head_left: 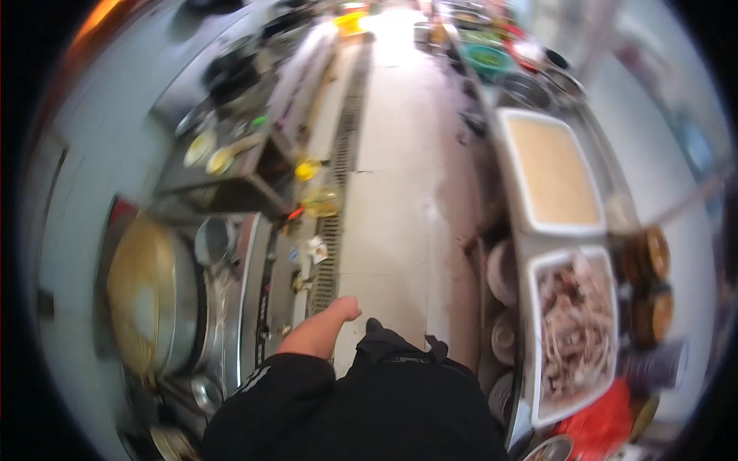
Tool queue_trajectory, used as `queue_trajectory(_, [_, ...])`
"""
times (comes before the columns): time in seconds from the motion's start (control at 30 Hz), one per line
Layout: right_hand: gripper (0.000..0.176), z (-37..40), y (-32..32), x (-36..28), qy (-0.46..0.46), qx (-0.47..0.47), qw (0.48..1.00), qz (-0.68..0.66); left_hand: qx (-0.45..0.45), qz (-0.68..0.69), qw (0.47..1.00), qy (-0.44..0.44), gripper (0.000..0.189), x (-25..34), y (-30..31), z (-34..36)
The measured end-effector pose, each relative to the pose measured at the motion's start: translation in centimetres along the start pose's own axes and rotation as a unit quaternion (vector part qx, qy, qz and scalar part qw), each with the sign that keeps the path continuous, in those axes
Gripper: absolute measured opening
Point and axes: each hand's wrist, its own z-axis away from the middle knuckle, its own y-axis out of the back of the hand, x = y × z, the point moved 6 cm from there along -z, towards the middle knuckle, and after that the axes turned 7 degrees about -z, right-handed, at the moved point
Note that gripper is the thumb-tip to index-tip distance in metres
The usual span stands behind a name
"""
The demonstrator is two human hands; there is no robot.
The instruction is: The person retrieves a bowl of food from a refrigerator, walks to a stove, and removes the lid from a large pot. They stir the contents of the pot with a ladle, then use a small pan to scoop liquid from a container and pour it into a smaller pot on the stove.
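My left hand (350, 309) hangs in front of my body over the tiled floor (396, 238), close to the drain grate (327, 261). Its fingers look curled into a loose fist, and nothing shows in it. It touches none of the things around it. My right hand is out of view. To my left a large round pot (177, 296) stands on the stove (244, 300). On my right-hand counter sit a white tub of pale bones or meat pieces (576, 330) and a white tub of beige contents (555, 173).
A yellow-capped clear bottle (321, 203) stands on the floor beside the grate. Further up the left side is a metal table (223, 180). A green basin (486, 59) and metal bowls (525, 91) line the right counter. A red plastic bag (603, 419) lies near me.
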Motion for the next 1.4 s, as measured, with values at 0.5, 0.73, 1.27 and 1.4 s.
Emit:
queue_trajectory(0.5, [0.015,3.9,-53.7,-2.5,0.158,-0.402,0.733,0.526,0.122,0.355,0.920,0.112,0.035,-19.6,-6.0,8.9])
queue_trajectory(0.73, [0.016,18.7,-80.6,9.7,0.223,-0.471,0.589,0.618,0.097,0.495,0.744,0.438,0.030,-27.0,-27.2,20.2])
queue_trajectory(1.27, [0.009,65.8,-89.7,47.5,0.116,-0.776,0.273,0.557,0.172,0.461,0.542,0.681,0.026,-28.7,-38.6,32.0])
queue_trajectory(1.4, [0.009,69.4,-89.7,51.3,0.121,-0.782,0.290,0.538,0.522,0.544,0.266,0.601,0.026,-40.4,-35.5,40.9])
